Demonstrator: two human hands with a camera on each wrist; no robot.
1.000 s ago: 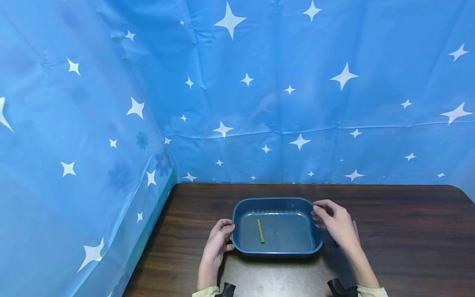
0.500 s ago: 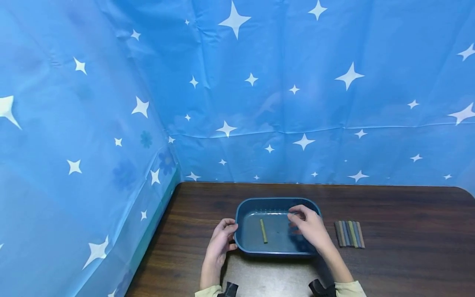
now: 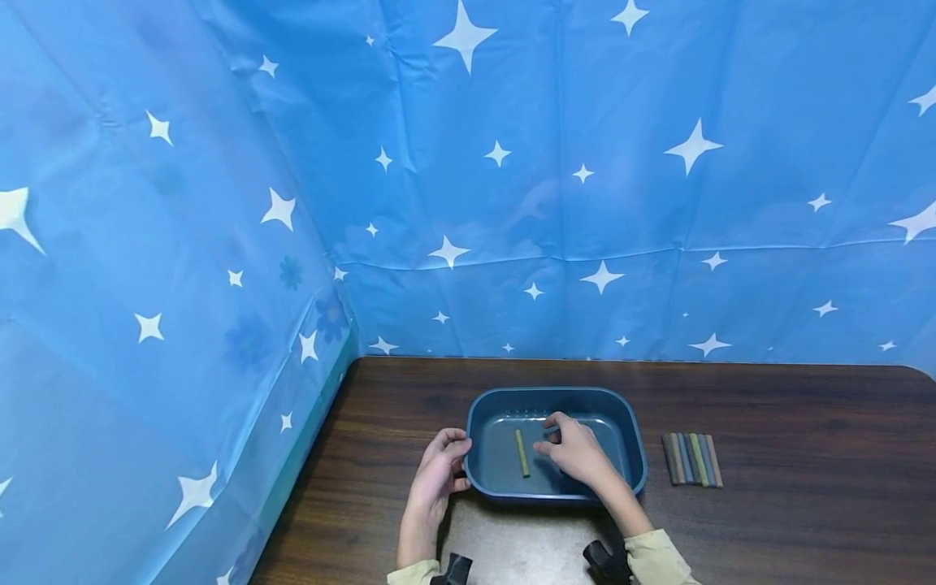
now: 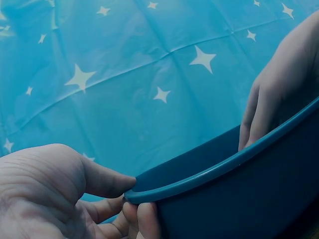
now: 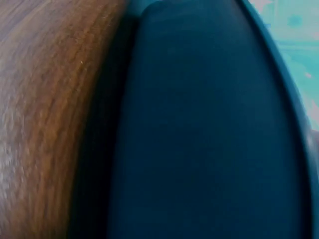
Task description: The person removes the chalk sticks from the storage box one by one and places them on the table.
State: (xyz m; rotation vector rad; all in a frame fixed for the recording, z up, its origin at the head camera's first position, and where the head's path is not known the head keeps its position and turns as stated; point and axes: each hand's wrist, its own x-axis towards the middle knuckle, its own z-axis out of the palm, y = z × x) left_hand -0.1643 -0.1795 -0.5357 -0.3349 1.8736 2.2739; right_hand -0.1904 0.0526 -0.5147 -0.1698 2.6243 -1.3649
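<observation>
A blue plastic tub (image 3: 629,422) stands on the wooden table. Its left rim is held by my left hand (image 3: 436,475), with the thumb at the top edge and fingers against the outside, as the left wrist view (image 4: 52,191) shows. One thin yellow-green stick (image 3: 522,453) lies on the tub floor, left of the middle. Over the inside of the tub reaches my right hand (image 3: 578,455), thumb and forefinger spread apart a short way right of the stick. In the right wrist view the tub's outer wall (image 5: 199,119) fills most of the picture and hides that hand.
Several thin sticks (image 3: 692,460) in brown, grey-blue and green lie side by side right of the tub. The dark wooden table (image 3: 819,439) meets a blue star-patterned sheet (image 3: 621,211) at the back and another on the left.
My right hand has moved left from the tub's right rim to inside it, close to the stick, uncovering the row of sticks. My left hand stays at the left rim.
</observation>
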